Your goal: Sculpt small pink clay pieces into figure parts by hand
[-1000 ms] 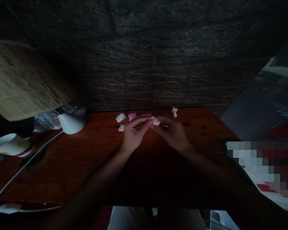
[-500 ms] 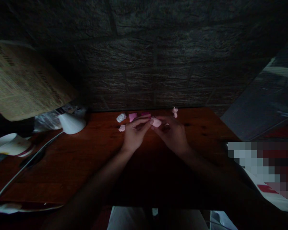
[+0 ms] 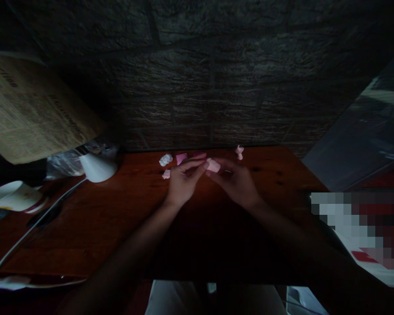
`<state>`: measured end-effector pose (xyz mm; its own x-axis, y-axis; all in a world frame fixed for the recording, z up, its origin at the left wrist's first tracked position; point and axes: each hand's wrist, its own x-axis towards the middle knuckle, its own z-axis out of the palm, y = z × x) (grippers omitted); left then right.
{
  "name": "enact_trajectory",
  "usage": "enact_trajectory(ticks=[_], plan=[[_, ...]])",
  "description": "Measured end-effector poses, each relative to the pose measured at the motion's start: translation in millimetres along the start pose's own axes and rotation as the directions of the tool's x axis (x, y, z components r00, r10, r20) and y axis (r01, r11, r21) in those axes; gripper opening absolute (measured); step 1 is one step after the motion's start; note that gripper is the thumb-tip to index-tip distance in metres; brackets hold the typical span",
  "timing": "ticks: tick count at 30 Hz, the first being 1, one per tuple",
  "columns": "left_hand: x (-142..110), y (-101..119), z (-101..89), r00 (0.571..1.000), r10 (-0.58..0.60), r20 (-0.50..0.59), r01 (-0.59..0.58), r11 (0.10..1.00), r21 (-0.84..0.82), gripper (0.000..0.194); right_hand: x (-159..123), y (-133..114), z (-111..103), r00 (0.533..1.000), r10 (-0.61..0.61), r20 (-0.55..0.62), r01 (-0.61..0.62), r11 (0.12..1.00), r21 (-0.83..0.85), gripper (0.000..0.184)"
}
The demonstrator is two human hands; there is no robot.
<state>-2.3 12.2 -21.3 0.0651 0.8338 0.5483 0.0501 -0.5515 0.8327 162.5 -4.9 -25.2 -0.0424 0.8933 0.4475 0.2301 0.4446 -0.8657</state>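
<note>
Between my two hands is a small pale pink piece (image 3: pixel 213 165), perhaps paper or clay; its kind is hard to tell in the dim light. My left hand (image 3: pixel 186 176) pinches its left side with thumb and fingers. On the other side, the fingertips of my right hand (image 3: pixel 238 179) close on it. Behind my left hand lie a white crumpled lump (image 3: pixel 166 159), a pink square piece (image 3: pixel 181 158) and a partly covered magenta piece (image 3: pixel 199 155). A light pink scrap (image 3: pixel 166 174) touches the outline of my left wrist. Farther right stands a pale pink twisted piece (image 3: pixel 239 152).
The brown wooden table (image 3: pixel 128 210) meets a dark stone-patterned wall (image 3: pixel 197 96). At left are a white cone-shaped lamp base (image 3: pixel 98 168) with a white cable (image 3: pixel 36 227), a paper cup (image 3: pixel 15 197) and a printed paper shade (image 3: pixel 36 109). A grey panel (image 3: pixel 354 131) rises at right.
Both hands stay in nearly the same place. The pale pink piece has turned slightly between the fingers. The whole view has shifted a little.
</note>
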Motion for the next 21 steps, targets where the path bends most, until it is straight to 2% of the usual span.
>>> enact_trajectory(ticks=[4,8,11,17,21], plan=[[0.2,-2.2,-0.5,1.000,0.004,0.010,-0.004,1.000,0.000,0.009,-0.9,1.7,-0.7,0.998,-0.040,-0.051,0.032,0.989,-0.146,0.030],[-1.1,-3.1,1.2,0.996,-0.088,0.017,0.088,0.995,-0.036,0.011,-1.4,-0.1,-2.3,0.989,-0.127,-0.081,0.101,0.957,-0.270,0.030],[-1.7,-3.0,1.9,0.990,-0.137,0.015,0.138,0.989,-0.059,0.013,-2.1,-3.2,-2.9,0.977,-0.203,-0.062,0.170,0.924,-0.344,0.027],[-0.5,-2.5,0.9,0.996,-0.079,0.041,0.082,0.994,-0.079,0.007,-2.3,-6.1,-2.8,0.958,-0.284,-0.030,0.253,0.892,-0.375,0.026],[-1.0,-3.2,2.7,0.990,-0.143,0.011,0.144,0.983,-0.110,0.008,-2.3,-6.7,-2.4,0.946,-0.323,-0.030,0.288,0.879,-0.380,0.026]])
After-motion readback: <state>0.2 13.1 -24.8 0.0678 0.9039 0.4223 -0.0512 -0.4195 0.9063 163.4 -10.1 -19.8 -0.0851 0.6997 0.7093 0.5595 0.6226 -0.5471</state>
